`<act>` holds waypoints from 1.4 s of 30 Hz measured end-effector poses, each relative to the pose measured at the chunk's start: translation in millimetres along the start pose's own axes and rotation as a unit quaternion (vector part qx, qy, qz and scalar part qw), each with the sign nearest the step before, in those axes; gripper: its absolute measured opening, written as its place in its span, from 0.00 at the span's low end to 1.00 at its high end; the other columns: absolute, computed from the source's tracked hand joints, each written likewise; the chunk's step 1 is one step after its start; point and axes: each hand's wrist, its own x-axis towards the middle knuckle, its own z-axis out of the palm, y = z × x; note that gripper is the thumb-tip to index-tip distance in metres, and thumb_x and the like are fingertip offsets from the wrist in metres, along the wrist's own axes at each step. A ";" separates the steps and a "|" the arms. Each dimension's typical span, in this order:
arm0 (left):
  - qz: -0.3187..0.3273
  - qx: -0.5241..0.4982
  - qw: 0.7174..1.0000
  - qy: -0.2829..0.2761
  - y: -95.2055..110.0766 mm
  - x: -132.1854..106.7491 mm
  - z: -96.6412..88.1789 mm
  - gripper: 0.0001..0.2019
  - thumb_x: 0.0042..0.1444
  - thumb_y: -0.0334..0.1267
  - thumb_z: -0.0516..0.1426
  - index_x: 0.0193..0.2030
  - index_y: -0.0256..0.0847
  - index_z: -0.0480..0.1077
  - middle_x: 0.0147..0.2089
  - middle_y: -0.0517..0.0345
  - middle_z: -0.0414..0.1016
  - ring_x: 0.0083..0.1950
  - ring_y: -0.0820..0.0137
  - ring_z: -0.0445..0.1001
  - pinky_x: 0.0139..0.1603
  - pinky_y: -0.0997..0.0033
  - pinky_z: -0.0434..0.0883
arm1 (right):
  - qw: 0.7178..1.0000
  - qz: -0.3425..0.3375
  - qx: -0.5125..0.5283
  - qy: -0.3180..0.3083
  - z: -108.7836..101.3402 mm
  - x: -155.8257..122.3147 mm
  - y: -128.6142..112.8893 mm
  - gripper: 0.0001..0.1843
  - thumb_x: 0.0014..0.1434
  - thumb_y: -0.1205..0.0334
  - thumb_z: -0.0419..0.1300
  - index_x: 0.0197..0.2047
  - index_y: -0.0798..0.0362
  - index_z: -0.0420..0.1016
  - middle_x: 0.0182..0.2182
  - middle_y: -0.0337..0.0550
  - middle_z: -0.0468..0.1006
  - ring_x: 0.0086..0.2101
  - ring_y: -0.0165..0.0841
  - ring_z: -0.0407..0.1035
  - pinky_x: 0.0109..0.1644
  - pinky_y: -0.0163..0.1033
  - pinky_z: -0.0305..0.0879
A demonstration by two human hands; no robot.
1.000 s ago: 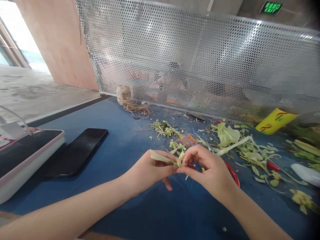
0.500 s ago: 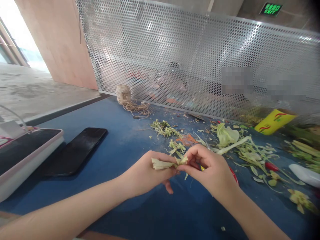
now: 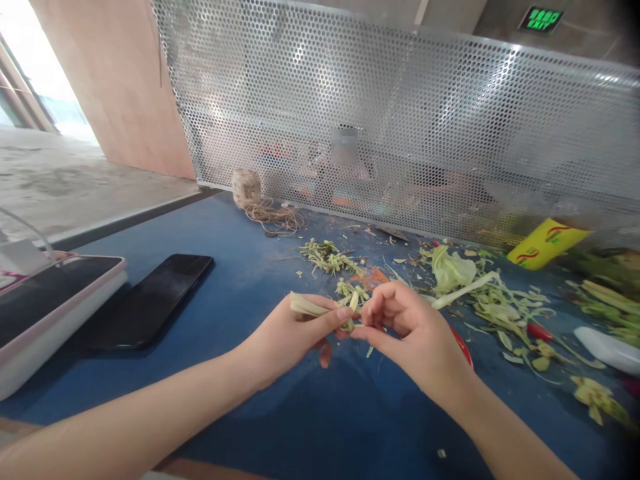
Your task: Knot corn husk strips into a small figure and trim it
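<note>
My left hand is closed on a pale green vegetable stalk, thumb pressed along it, just above the blue table. My right hand meets it from the right and pinches the stalk's frayed leafy end between thumb and fingers. Both hands hover over the middle of the table, touching each other at the fingertips. Small piles of shredded green trimmings lie just beyond the hands.
A black phone lies left, beside a white-rimmed scale. A twine spool stands by the perforated metal screen. Cabbage scraps, a red chili, a yellow packet, a white object lie right. A red rim shows behind my right hand.
Both hands have risen slightly and shifted a little left. The stalk has tilted, its free end now pointing further left and up, and my left thumb lies along it.
</note>
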 end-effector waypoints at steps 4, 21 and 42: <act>-0.003 0.021 1.000 0.003 -0.3 -0.1 -0.2 0.12 0.50 0.41 0.57 0.24 0.33 0.69 0.24 0.61 0.68 0.18 0.79 0.64 0.17 0.79 0.65 | 0.998 0.048 0.040 -0.007 0.0 2.9 -0.5 0.17 0.48 0.67 0.60 0.43 0.49 0.66 0.24 0.33 0.68 0.25 0.25 0.66 0.30 0.31 0.66; -0.040 -0.112 0.993 -0.018 3.5 -4.2 4.7 0.10 0.49 0.38 0.57 0.25 0.32 0.70 0.24 0.59 0.68 0.21 0.78 0.65 0.20 0.77 0.65 | 0.984 -0.144 -0.078 0.065 3.3 0.5 3.9 0.05 0.52 0.67 0.58 0.30 0.49 0.74 0.29 0.40 0.73 0.29 0.29 0.67 0.27 0.31 0.64; -0.065 -0.177 0.981 -0.051 4.1 -8.1 4.1 0.06 0.47 0.35 0.59 0.27 0.32 0.71 0.27 0.57 0.69 0.25 0.76 0.65 0.25 0.74 0.63 | 0.984 -0.135 -0.111 0.030 -4.2 5.3 7.4 0.06 0.55 0.65 0.56 0.33 0.49 0.74 0.31 0.42 0.72 0.31 0.30 0.68 0.29 0.33 0.65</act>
